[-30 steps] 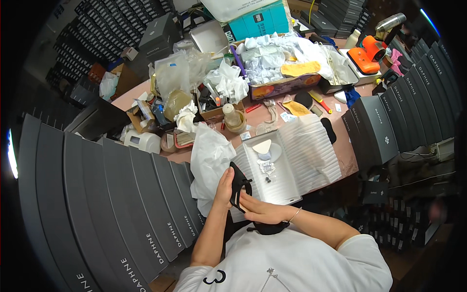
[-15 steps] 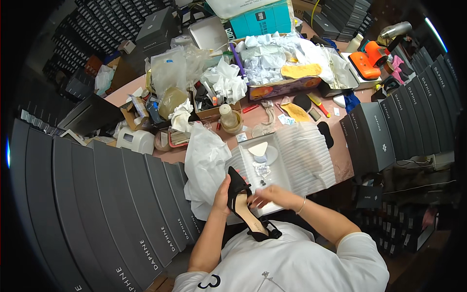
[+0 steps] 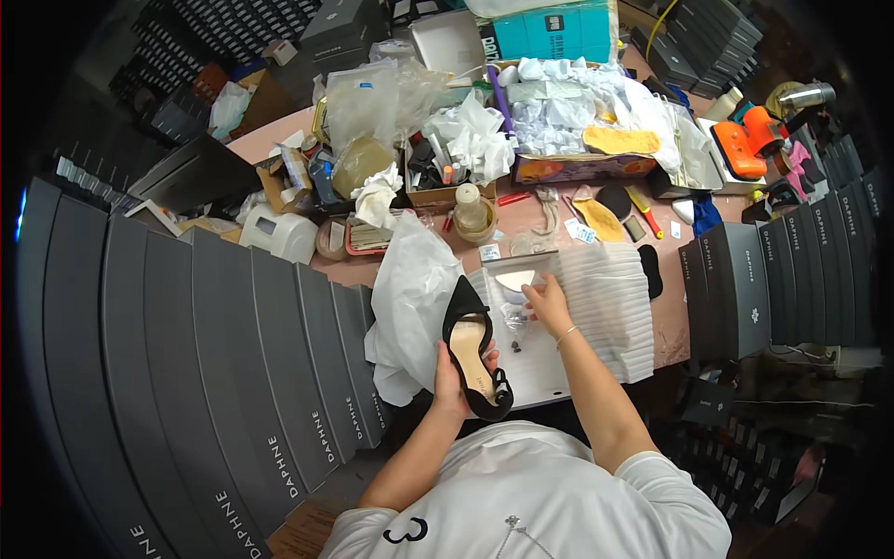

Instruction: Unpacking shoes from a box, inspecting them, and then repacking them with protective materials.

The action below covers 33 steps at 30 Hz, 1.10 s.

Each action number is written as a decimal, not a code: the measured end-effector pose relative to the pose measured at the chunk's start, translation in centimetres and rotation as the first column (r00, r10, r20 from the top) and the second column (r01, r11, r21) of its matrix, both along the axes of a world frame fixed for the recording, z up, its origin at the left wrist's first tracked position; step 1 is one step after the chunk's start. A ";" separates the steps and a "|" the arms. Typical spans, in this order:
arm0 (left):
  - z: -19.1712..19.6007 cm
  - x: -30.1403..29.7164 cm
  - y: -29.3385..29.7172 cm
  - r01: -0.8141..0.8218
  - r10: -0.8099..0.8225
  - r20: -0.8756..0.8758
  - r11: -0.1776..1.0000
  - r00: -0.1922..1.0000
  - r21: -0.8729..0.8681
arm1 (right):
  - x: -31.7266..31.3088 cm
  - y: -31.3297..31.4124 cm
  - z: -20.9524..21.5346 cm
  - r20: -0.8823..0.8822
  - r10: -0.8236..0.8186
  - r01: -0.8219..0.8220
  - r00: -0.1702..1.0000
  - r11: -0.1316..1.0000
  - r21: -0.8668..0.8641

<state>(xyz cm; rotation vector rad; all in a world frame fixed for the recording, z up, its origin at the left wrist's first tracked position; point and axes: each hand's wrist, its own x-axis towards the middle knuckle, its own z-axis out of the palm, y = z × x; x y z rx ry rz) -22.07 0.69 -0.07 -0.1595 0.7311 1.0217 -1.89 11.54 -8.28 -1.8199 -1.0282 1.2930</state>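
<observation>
My left hand (image 3: 451, 380) is wrapped around a black pointed shoe (image 3: 466, 307) with a beige insole, its toe pointing away from me and its ankle strap nearest me. To its right lies an opened shoe box (image 3: 540, 368) with a white inside. My right hand (image 3: 548, 303) reaches into its far part, fingers bent together beside a white rounded pad (image 3: 514, 279). What those fingertips hold, if anything, is hidden. Small clear packets (image 3: 515, 322) and dark bits (image 3: 517, 347) lie in the box near that hand.
White tissue paper (image 3: 410, 298) lies left of the shoe, and ribbed white wrapping (image 3: 610, 321) covers the box's right side. Tall stacks of grey boxes (image 3: 223, 373) flank me on both sides. Behind stand a carton of crumpled paper (image 3: 568, 102), a glass jar (image 3: 473, 219) and an orange device (image 3: 745, 144).
My right hand has gone from beside the shoe forward into the box. My left hand has brought the shoe forward and turned it more upright in view. The whole view has shifted slightly.
</observation>
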 end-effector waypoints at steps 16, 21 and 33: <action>3.6 1.7 1.4 0.002 0.000 -0.135 1.000 0.991 0.014 | -1.6 -7.0 11.0 0.471 0.466 -0.662 0.749 0.501 0.557; 3.1 3.4 -1.6 0.124 -0.125 -0.388 0.992 0.913 -0.026 | -3.9 -6.1 8.4 0.606 0.566 -0.814 0.559 0.514 0.272; 1.9 0.4 0.6 0.022 -0.049 -0.204 0.991 0.978 -0.135 | 0.7 -0.5 5.0 0.778 0.456 -0.713 0.432 0.701 -0.015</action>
